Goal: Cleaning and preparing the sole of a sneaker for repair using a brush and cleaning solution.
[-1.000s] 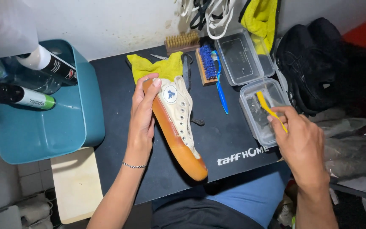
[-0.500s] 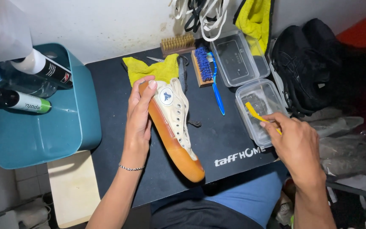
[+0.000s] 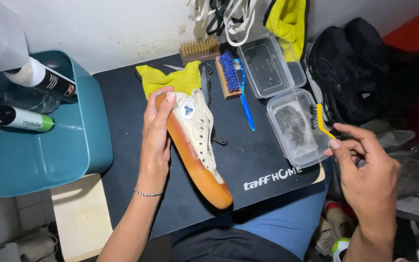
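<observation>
The fingers of the left hand (image 3: pixel 155 130) wrap the heel end of a cream canvas high-top sneaker with a tan rubber sole (image 3: pixel 196 145), thumb on one side and fingertips curled over the sole edge. The sneaker lies on its side on the black mat (image 3: pixel 122 126) covering the bench, toe pointing toward the person.

The fingers of the right hand (image 3: pixel 367 170) pinch the handle of a small yellow brush with dark bristles (image 3: pixel 319 120), its head held over the rim of a clear rectangular plastic tub of cloudy liquid (image 3: pixel 297 131).

A second, empty clear tub (image 3: pixel 270 65) sits just behind it. A blue-bristled wooden brush (image 3: pixel 228 75), a blue toothbrush (image 3: pixel 245 104) and a yellow cloth (image 3: pixel 170 78) lie near the sneaker's heel. A teal plastic bin (image 3: pixel 69 150) holding bottles stands to the left.
</observation>
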